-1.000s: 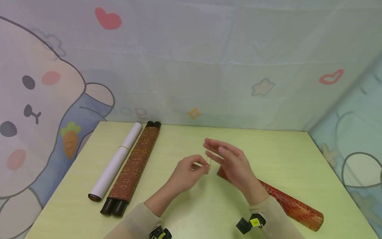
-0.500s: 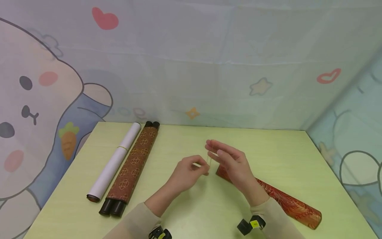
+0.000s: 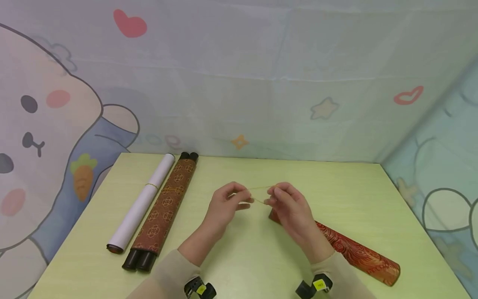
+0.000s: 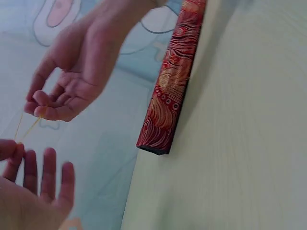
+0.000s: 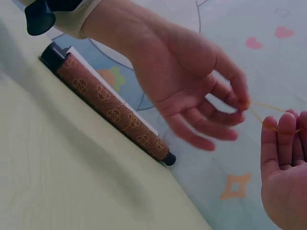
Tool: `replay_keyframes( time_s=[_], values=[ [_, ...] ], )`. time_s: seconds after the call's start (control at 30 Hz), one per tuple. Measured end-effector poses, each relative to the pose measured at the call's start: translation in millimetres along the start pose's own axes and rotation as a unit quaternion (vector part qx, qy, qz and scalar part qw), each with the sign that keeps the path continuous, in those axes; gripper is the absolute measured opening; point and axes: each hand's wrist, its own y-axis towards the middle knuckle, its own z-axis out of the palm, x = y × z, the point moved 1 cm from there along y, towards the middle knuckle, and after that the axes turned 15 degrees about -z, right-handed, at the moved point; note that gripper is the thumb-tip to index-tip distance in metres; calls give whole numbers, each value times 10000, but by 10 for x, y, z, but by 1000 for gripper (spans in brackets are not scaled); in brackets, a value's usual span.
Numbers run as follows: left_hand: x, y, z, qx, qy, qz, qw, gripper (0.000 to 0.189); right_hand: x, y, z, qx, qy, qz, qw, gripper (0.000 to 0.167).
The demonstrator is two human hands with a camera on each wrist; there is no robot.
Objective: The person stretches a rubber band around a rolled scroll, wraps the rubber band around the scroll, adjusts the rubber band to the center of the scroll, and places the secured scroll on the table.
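Observation:
A thin yellow rubber band (image 3: 260, 187) is stretched between the two hands, above the table. My left hand (image 3: 222, 207) pinches one end of it between thumb and fingertip, its other fingers spread in the left wrist view. At the opposite end my right hand (image 3: 295, 214) holds the band, which runs over its bent fingers in the right wrist view. Below the right forearm lies a long red and gold patterned piece (image 3: 358, 251), slanted on the table and partly hidden by that arm. No band shows around its visible part.
On the table's left (image 3: 86, 241) lie a white rolled scroll (image 3: 140, 207) and a brown patterned roll (image 3: 166, 209) with black rod ends, side by side. Each has a yellow band around its middle. A printed cloth backdrop (image 3: 224, 83) rises behind the table.
My left hand has risen and moved left. The right fingers have bent inward. The band has gone from narrow and upright to wider and stretched sideways between the hands.

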Motion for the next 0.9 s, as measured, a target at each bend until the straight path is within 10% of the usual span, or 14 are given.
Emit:
replay_keyframes(
  time_s=[0.3,0.9],
  values=[
    [-115,-34,20,986,-959,165,9904,15,-190,-24,6,-727,474,531,9948,33],
    [-96,-9,91,1636,-1549,760,9713,30,-340,-112,33,338,88,909,9952,33]
  ],
)
